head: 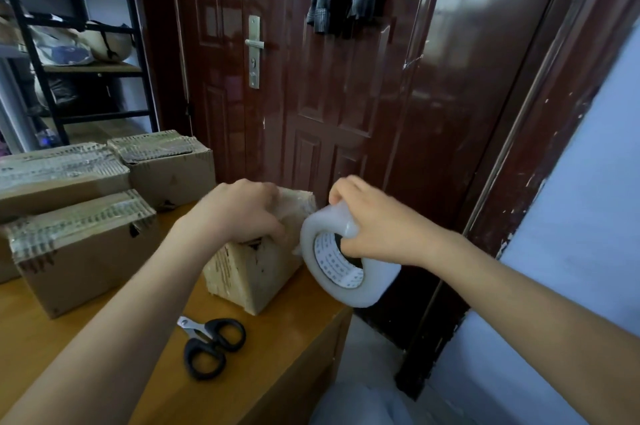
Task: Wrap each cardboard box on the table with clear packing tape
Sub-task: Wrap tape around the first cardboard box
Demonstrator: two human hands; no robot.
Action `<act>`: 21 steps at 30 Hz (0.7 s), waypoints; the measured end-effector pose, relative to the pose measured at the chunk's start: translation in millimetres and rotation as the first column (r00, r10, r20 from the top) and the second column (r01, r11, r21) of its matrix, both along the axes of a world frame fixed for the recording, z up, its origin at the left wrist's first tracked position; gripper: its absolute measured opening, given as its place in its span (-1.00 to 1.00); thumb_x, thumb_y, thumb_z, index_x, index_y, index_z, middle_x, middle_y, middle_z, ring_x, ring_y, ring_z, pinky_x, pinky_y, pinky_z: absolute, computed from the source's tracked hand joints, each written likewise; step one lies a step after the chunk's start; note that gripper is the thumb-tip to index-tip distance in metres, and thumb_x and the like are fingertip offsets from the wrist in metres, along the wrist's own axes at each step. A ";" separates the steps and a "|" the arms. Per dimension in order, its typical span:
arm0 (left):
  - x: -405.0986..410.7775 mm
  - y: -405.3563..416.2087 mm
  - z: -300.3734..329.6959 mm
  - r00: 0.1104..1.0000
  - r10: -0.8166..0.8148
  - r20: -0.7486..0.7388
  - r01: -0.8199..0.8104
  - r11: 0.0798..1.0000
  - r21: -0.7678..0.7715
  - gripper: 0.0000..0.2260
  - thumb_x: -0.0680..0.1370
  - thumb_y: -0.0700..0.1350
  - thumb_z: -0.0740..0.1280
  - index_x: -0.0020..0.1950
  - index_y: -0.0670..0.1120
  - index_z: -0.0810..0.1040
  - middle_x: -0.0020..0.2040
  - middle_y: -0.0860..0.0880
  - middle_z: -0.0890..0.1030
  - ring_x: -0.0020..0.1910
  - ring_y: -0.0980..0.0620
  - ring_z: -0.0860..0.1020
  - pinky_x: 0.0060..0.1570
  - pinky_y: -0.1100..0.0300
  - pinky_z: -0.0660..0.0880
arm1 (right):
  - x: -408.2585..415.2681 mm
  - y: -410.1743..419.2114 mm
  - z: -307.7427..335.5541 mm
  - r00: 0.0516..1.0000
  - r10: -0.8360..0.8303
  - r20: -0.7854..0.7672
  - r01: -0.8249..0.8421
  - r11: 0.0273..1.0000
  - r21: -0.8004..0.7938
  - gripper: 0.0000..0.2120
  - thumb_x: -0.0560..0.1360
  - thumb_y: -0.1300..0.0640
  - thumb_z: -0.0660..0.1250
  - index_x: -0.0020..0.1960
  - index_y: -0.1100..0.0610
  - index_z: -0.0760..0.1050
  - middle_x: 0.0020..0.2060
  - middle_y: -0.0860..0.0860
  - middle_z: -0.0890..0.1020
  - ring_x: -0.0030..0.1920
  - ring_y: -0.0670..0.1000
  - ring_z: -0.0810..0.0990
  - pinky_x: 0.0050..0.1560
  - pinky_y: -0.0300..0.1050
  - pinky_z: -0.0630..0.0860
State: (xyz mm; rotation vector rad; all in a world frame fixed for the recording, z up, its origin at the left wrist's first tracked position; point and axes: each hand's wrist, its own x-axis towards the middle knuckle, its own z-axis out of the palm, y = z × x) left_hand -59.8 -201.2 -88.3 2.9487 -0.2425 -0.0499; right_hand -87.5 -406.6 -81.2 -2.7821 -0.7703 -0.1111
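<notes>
small box (254, 270) sits at the table's (114, 365) right front edge, stood on end, long axis roughly vertical. my left hand (242, 208) is clamped over its top, fingers curled on the far side. tape roll (343, 260) is just right of the box, almost touching; my right hand (377, 227) holds it with the thumb through the core. tape looks strung from roll to box top, so i think the next pull goes right and down round the box. right hand is nearer the roll, left nearer the box. count: 4 boxes total, 3 other boxes (86, 251) stacked left, 1 roll, 1 scissors (211, 346) near front.
</notes>
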 end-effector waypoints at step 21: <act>20.4 16.2 -45.2 0.999 -0.019 0.036 0.016 0.995 0.095 0.07 0.40 0.48 0.18 0.58 -0.18 -0.22 0.60 -0.16 -0.12 0.57 -0.10 -0.12 0.52 -0.09 -0.14 | 58.9 80.1 -7.1 0.746 -0.316 0.586 -0.200 0.733 0.650 -0.78 0.53 0.09 0.26 -0.09 0.14 0.65 -0.11 0.03 0.68 -0.07 0.01 0.61 -0.03 -0.07 0.51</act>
